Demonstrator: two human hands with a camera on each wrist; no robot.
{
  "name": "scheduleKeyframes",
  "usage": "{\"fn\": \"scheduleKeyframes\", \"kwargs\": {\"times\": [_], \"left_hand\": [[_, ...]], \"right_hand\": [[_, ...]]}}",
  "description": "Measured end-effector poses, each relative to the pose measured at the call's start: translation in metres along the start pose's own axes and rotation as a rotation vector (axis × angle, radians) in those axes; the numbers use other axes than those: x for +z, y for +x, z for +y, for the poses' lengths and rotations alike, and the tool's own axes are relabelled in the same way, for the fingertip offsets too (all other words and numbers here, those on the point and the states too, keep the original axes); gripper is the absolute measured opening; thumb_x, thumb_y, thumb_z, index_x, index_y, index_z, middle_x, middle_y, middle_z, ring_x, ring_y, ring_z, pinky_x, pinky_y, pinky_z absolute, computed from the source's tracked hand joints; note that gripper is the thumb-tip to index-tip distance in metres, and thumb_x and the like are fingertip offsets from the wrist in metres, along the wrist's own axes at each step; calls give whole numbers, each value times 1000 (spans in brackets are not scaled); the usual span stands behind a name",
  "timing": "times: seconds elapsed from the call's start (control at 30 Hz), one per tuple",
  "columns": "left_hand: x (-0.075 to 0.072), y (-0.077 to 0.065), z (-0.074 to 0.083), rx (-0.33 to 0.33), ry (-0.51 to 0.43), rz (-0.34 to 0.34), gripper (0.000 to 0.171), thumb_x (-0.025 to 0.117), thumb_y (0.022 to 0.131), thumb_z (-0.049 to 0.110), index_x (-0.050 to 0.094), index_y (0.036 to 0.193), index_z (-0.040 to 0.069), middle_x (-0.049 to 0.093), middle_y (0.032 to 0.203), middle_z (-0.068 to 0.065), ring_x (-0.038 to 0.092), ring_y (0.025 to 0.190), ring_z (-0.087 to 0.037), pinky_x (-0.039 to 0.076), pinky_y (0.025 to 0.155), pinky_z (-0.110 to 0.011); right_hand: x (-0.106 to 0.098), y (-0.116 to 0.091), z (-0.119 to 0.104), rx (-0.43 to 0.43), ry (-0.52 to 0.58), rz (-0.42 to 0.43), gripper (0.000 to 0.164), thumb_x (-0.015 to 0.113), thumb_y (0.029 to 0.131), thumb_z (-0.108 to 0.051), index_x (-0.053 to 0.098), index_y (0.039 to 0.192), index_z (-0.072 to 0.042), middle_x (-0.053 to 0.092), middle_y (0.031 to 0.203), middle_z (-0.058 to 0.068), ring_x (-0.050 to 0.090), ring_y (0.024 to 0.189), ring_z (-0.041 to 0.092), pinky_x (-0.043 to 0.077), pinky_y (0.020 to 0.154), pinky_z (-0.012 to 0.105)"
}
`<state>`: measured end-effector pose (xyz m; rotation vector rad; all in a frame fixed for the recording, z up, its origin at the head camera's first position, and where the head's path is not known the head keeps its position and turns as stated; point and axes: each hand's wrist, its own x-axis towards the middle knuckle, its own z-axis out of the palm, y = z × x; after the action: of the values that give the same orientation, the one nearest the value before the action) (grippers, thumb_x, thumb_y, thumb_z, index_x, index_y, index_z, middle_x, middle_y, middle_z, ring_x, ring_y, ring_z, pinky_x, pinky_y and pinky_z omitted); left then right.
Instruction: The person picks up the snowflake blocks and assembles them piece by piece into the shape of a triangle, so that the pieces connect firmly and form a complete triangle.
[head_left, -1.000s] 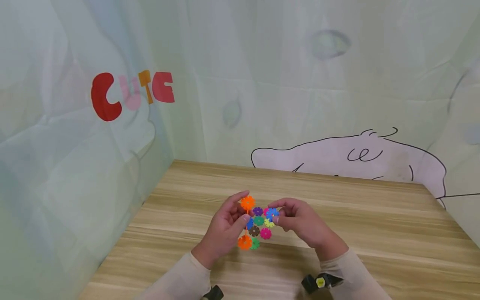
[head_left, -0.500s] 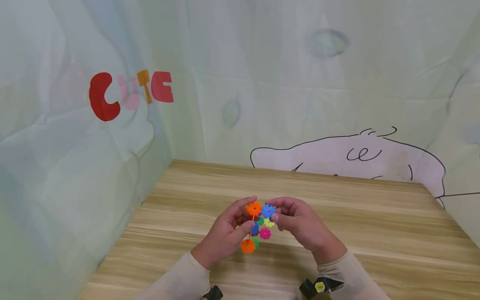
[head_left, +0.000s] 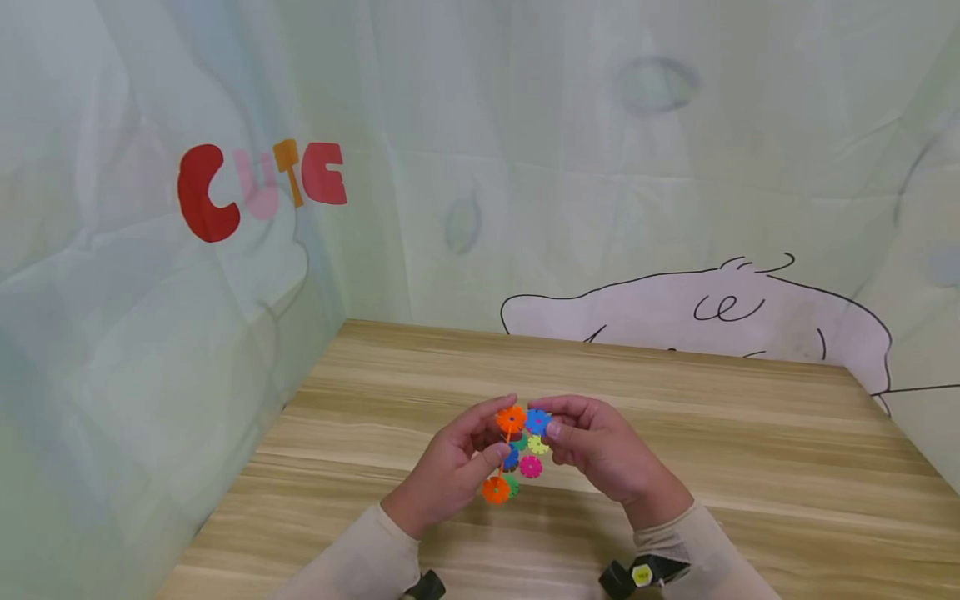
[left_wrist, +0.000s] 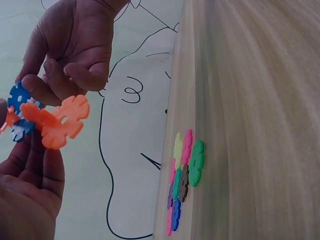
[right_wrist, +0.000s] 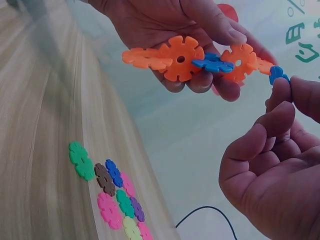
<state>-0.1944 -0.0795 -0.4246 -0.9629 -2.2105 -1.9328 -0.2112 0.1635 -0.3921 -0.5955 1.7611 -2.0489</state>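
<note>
My left hand [head_left: 444,471] grips a chain of interlocking snowflake discs between thumb and fingers, above the table. Orange discs [right_wrist: 181,59] alternate with a blue disc [right_wrist: 214,63] along that chain, as the right wrist view shows. At the chain's upper end my right hand [head_left: 603,446] pinches another blue disc [head_left: 537,422] between thumb and fingertips. That disc touches the end orange disc [head_left: 512,419]; whether their slots are fully engaged cannot be seen. Below the hands lie loose discs, among them a pink one [head_left: 531,467] and a yellow one [head_left: 537,445].
Several loose discs lie flat together on the wooden table [head_left: 360,400], including a green disc [right_wrist: 81,161] and a brown disc [right_wrist: 105,179]. A printed cloth wall [head_left: 525,183] rises behind the table and on its left side.
The left hand has moved the chain slightly right and down, while the right hand's blue disc has shifted a little left. The gap between them has closed; the last half second shows little motion.
</note>
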Motion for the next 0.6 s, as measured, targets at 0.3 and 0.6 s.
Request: {"fn": "scheduleKeyframes", "kwargs": {"times": [0.3,0.6], "left_hand": [[0,0,2,-41,12,1,54,62,105,6,46,157,7,65,116,-17,60,95,-15,53,74,-23],[-1,0,3,-43,9,-5,54,62,105,7,47,157,8,64,114,-21,60,93,-15,53,73,-23]], "right_hand": [[4,0,-3,-2,-95,20,42,59,105,-4,52,140,19,73,114,3,64,94,11,56,84,23],[3,1,0,-8,-149,17,40,58,108,-9,56,141,14,74,115,-1,64,95,12,57,85,25]]}}
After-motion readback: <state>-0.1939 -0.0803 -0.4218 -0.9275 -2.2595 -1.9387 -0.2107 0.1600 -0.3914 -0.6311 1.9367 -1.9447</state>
